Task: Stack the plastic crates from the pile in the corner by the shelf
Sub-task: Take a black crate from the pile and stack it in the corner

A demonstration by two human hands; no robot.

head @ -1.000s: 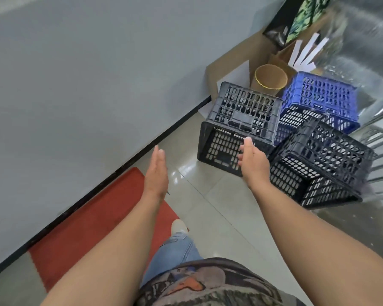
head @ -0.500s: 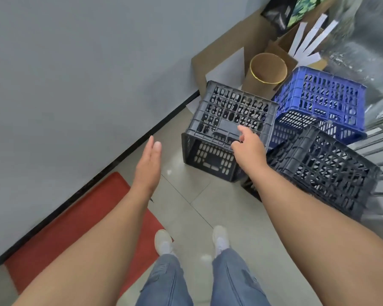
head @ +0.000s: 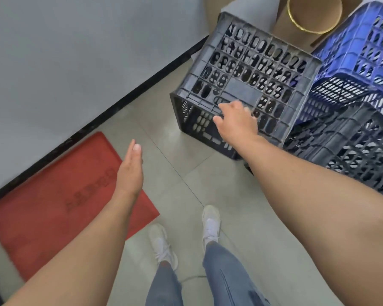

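Note:
A dark grey plastic crate (head: 248,69) lies on its side on the tiled floor, perforated face up. My right hand (head: 237,122) rests on its near top edge, fingers curled over the rim at a handle slot. A blue crate (head: 363,54) lies tilted behind it at the right. Another black crate (head: 349,146) lies tipped at the right, touching both. My left hand (head: 131,171) hovers flat and open over the floor, left of the grey crate and apart from it.
A grey wall with a black skirting (head: 124,100) runs along the left. A red mat (head: 53,199) lies on the floor beside it. A cardboard box and a brown round bin (head: 314,12) stand behind the crates. My feet (head: 210,224) are on the tiles.
I have stepped closer and look more steeply down. My right hand has come down onto the grey crate's near edge. My left hand has stayed open beside it.

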